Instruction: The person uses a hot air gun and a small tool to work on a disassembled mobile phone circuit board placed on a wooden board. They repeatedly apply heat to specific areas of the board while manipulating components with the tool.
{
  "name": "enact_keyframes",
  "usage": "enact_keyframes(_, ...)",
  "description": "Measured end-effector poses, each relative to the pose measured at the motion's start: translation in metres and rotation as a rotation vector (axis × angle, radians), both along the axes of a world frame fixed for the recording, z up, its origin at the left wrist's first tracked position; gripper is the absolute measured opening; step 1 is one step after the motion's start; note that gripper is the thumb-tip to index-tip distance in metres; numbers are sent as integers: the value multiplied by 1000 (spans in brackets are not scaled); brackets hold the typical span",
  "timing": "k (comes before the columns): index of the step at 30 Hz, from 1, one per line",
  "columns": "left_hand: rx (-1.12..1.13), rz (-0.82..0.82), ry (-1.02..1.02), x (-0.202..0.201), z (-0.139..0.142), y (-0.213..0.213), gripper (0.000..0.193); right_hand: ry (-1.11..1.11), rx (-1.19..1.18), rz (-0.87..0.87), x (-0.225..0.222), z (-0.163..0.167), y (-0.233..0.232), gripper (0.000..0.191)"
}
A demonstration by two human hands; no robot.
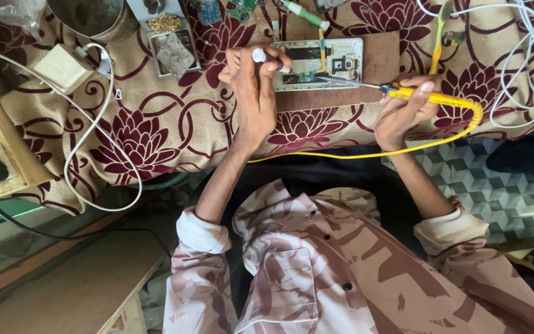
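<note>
R hand (pixel 403 108) grips yellow soldering iron (pixel 431 96) pen-style, tip on opened phone (pixel 317 63); L hand (pixel 251 77) pinches small white-capped tool (pixel 267 57), bracing phone on wood board (pixel 381 68).

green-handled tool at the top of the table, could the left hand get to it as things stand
Probably not at once. The left hand is closed on a small white-tipped tool over the opened phone. The green-handled tool lies just beyond with nothing between, but the hand is occupied.
</note>
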State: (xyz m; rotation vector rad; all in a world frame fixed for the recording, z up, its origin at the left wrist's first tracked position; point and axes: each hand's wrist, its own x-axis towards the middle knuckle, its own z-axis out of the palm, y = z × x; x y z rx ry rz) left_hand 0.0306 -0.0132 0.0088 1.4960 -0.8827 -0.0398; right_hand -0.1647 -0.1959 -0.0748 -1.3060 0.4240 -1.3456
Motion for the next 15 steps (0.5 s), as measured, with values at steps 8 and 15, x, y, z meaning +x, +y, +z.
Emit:
enact_keyframes(8, 49, 39, -30, -2, -2, 2, 32, -23, 88, -44, -2, -6, -7, 42)
enact_keyframes(15, 39, 21, -36, -1, 2, 2, 31, -64, 99, -23, -3, -11, -10, 41)
